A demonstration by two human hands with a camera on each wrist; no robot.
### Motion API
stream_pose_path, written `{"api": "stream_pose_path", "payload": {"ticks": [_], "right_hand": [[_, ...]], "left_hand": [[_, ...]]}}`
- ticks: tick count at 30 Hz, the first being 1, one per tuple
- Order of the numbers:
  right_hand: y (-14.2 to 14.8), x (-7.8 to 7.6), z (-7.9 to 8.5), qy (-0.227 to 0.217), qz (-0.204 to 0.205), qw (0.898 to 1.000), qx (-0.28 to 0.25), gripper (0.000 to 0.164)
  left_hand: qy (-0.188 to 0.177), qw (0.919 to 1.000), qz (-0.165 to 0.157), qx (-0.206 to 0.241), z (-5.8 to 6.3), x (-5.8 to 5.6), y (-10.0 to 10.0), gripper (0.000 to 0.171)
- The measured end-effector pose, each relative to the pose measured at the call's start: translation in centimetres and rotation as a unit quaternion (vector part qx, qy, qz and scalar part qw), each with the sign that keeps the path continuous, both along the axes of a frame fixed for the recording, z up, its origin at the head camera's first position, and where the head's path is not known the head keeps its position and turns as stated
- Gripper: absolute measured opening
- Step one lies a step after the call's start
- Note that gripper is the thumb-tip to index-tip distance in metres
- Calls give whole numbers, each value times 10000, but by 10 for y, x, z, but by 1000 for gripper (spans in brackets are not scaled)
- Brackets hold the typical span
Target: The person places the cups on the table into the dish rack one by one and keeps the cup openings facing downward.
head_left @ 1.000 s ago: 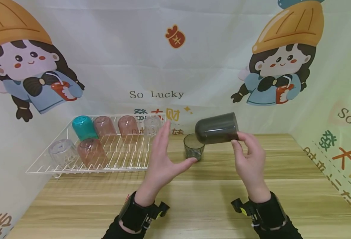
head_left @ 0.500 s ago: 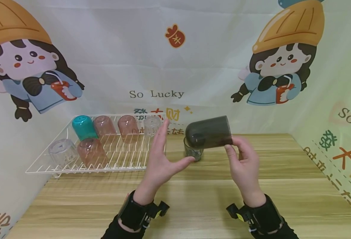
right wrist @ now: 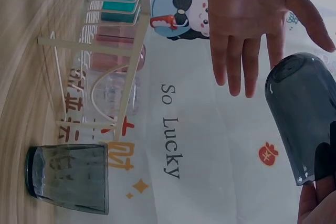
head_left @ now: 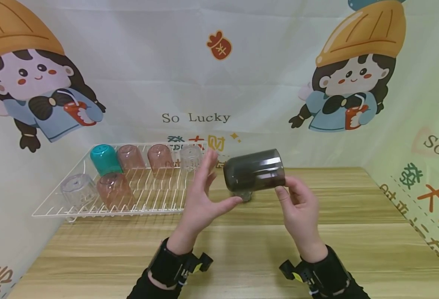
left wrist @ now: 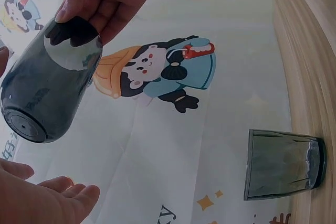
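My right hand (head_left: 302, 214) pinches a dark grey see-through cup (head_left: 254, 170) by its rim, thumb below. The cup lies on its side in the air, its rounded base tilted a little down to the left. Near that base, my left hand (head_left: 201, 203) is spread with thumb and fingers apart; a gap to the cup shows in the right wrist view. A smaller grey-green glass (left wrist: 283, 166) stands upright on the table behind the cup, mostly hidden in the head view.
On the left, a white wire rack (head_left: 156, 195) bears several upturned cups: a teal one (head_left: 105, 160), pinkish ones (head_left: 115, 191) and clear ones (head_left: 78, 190). A printed cloth (head_left: 260, 83) hangs behind the wooden table (head_left: 242, 257).
My right hand has brought the cup leftward and slightly down, towards my left hand, so it now covers most of the small glass. The left hand has barely moved.
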State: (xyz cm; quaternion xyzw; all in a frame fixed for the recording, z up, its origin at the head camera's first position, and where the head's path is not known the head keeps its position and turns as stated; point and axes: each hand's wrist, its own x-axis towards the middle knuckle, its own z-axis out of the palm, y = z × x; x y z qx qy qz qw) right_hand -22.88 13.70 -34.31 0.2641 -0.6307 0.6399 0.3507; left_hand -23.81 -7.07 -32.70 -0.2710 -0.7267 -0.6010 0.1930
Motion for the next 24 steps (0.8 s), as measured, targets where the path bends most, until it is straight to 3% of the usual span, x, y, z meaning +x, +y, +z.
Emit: {"api": "stream_pose_path", "payload": {"ticks": [5, 11, 24], "right_hand": [[-4, 0, -2, 195, 412, 9989, -142, 14], [-6, 1, -5, 76, 396, 9992, -20, 14], [-11, 3, -8, -66, 557, 9984, -27, 18]], "left_hand": [[-77, 9997, -177, 142, -1, 0, 2, 112], [-98, 9998, -158, 28, -1, 1, 2, 110], [-203, 9985, -387, 326, -1, 3, 3, 102]]}}
